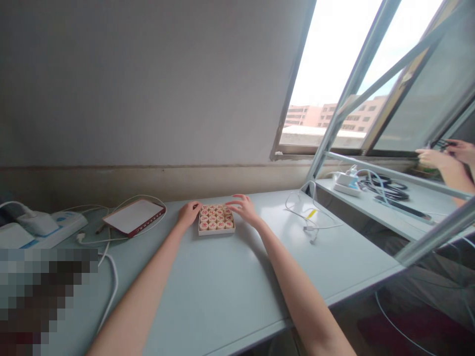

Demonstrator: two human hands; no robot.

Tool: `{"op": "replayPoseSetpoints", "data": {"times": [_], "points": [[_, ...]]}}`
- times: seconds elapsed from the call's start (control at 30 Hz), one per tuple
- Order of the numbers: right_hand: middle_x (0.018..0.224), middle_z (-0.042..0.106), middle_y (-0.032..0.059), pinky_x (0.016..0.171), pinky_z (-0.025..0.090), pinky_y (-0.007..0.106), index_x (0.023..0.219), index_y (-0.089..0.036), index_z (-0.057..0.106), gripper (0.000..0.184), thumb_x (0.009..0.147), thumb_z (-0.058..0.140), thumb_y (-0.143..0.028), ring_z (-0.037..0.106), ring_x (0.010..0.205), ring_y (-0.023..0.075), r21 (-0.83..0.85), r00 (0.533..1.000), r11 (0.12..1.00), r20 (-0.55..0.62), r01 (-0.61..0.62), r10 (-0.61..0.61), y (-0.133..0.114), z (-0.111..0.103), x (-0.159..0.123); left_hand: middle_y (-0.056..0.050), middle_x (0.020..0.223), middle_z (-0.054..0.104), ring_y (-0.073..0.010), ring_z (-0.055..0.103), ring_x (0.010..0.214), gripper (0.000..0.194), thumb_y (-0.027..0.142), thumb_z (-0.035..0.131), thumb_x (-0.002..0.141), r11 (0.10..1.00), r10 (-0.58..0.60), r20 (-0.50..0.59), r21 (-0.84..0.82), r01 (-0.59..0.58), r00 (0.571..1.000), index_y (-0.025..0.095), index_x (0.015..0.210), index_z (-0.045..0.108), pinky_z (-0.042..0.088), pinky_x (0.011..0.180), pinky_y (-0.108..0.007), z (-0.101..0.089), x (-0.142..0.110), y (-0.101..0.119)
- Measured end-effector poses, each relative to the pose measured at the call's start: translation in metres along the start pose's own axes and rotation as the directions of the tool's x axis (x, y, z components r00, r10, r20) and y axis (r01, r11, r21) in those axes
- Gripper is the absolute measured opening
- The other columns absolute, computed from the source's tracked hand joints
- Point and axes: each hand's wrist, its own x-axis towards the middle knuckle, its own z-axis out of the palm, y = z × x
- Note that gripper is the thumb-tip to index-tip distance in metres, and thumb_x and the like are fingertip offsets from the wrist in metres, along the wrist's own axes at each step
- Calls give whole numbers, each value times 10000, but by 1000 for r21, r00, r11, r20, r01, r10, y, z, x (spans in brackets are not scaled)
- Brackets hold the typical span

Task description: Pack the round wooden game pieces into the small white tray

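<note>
A shallow white box point(217, 232) on the desk holds rows of round, pale Chinese chess pieces point(216, 216) with red characters. My left hand point(188, 214) is closed at the box's far left corner, its fingers curled against the edge. At the far right side, my right hand point(243, 208) has its fingers stretched out and apart over the box's edge, with nothing held in it. Part of the far row of pieces is hidden by the fingers.
Left on the grey desk point(208, 296) lie a red-and-white box lid point(135, 217), white cables and a power strip point(69, 228). A thin white cable point(326, 226) lies at right. Beyond the metal frame point(322, 143), another person's hands point(441, 155) hold something dark.
</note>
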Motion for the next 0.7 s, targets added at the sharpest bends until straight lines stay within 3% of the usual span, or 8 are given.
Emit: {"op": "replayPoseSetpoints", "data": {"times": [0.1, 0.23, 0.33, 0.43, 0.57, 0.7], "points": [[1136, 491, 22, 894, 297, 384, 885, -334, 662, 210, 745, 566, -459, 352, 1093, 223, -15, 994, 997, 77, 75, -73, 1, 2, -1, -70, 929, 655, -197, 576, 848, 303, 334, 412, 778, 1000, 10, -8, 1, -10, 1000, 157, 858, 644, 413, 711, -266, 0, 0, 0], [1036, 541, 32, 867, 331, 338, 805, -268, 668, 190, 701, 626, -421, 434, 999, 194, 39, 995, 994, 1, 102, -102, 7, 5, 1, -67, 926, 656, -190, 575, 853, 281, 310, 420, 772, 1000, 18, -9, -19, -18, 1000, 158, 845, 645, 413, 731, -264, -1, -1, 1], [894, 592, 20, 789, 374, 291, 788, -218, 635, 179, 713, 613, -379, 509, 874, 162, 183, 997, 981, -30, 72, -67, 8, 2, 6, -64, 938, 655, -190, 573, 869, 275, 312, 429, 770, 999, 8, -3, -37, -8, 1000, 159, 847, 644, 412, 751, -265, -2, -2, 2], [779, 612, 8, 672, 393, 252, 820, -192, 595, 197, 736, 574, -369, 545, 748, 143, 296, 999, 955, 30, -35, 27, 14, -6, 7, -62, 938, 656, -188, 574, 872, 274, 315, 430, 771, 999, 7, -6, -42, -8, 1000, 160, 846, 643, 412, 754, -263, -2, -2, 2], [768, 616, -1, 674, 364, 285, 872, -208, 563, 252, 694, 604, -381, 543, 740, 166, 82, 969, 970, 113, -229, 219, 28, -17, -1, -61, 929, 658, -186, 577, 862, 279, 318, 423, 776, 1000, 16, -12, -25, -16, 1000, 163, 843, 645, 414, 731, -257, -1, -1, 1], [905, 593, 36, 734, 337, 334, 889, -202, 536, 283, 706, 585, -412, 495, 896, 220, -154, 959, 946, -38, -284, 281, 36, -13, -7, -65, 928, 658, -189, 578, 861, 289, 317, 410, 784, 1000, 15, -18, 7, -14, 1000, 166, 847, 648, 411, 719, -256, -2, -1, 2]]}}
